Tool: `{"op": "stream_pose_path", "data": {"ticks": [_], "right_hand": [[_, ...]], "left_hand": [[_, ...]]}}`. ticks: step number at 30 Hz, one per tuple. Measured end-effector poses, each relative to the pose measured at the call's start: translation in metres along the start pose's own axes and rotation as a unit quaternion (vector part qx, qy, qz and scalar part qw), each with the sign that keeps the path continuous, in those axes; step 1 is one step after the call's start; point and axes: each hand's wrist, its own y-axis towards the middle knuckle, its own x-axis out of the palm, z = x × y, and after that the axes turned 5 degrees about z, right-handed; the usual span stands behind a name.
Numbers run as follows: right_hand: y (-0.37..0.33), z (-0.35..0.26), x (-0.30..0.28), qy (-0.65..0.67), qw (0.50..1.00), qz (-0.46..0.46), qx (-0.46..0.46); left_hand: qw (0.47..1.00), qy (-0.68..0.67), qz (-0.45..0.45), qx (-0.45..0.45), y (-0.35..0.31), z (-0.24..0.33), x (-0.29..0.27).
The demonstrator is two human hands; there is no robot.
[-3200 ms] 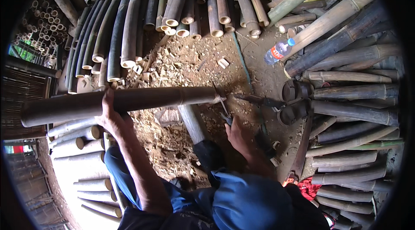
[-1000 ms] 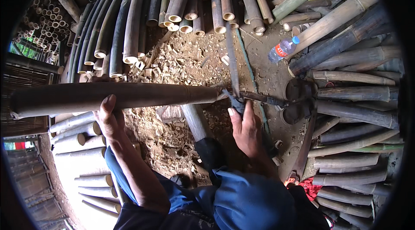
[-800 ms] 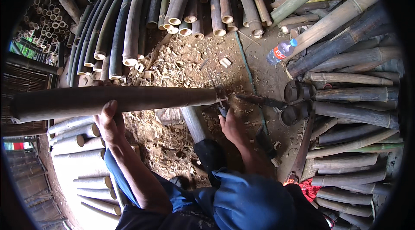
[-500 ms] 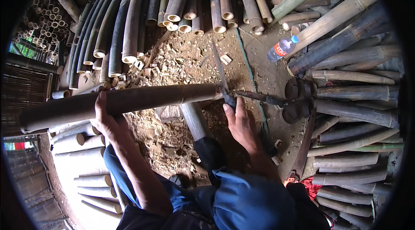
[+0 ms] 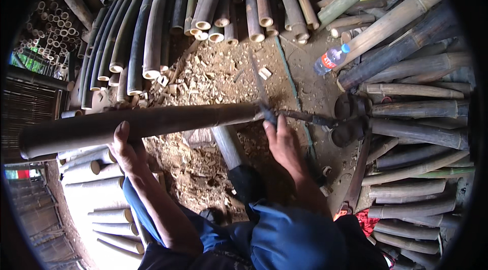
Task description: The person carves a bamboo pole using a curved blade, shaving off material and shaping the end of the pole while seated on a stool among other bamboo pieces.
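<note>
My left hand point(image 5: 124, 150) grips a long dark bamboo pole point(image 5: 168, 120) from below, its thumb up along the near side. The pole lies nearly level, its thick end at far left and its thinner end near the middle. In my right hand point(image 5: 284, 144) is the dark handle of a long-bladed knife point(image 5: 258, 81). The blade points away from me and crosses right at the pole's thin end, looking blurred. Whether the edge touches the bamboo I cannot tell. Below the pole, a grey bamboo post point(image 5: 229, 145) slants toward my legs.
Pale wood chips point(image 5: 203, 74) litter the dirt floor. Cut bamboo poles point(image 5: 157, 26) line the back, and more point(image 5: 417, 133) are stacked at right. A plastic bottle point(image 5: 330, 59) with a blue cap stands back right. A green cord point(image 5: 291, 79) runs along the floor.
The pole has shifted slightly left, its thick end a little farther out. My left hand has moved slightly with it; my right hand and the knife are nearly where they were.
</note>
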Motion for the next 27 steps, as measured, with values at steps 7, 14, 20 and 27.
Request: {"op": "stream_pose_path", "data": {"ticks": [7,14,20,27], "right_hand": [[-0.019,0.026,0.04,0.129,0.983,0.094,-0.093],[-0.019,0.071,0.065,-0.019,0.999,-0.046,-0.015],[-0.013,-0.009,-0.009,0.04,0.988,0.093,-0.113],[-0.01,0.054,0.06,-0.05,0.996,-0.064,0.026]], "left_hand": [[0.998,0.039,-0.039,0.012,-0.002,0.012,-0.004],[0.975,-0.04,0.214,-0.043,-0.006,0.004,0.014],[0.993,0.014,0.114,-0.006,-0.002,0.003,0.004],[0.997,-0.013,0.073,0.002,-0.005,0.006,0.017]]}}
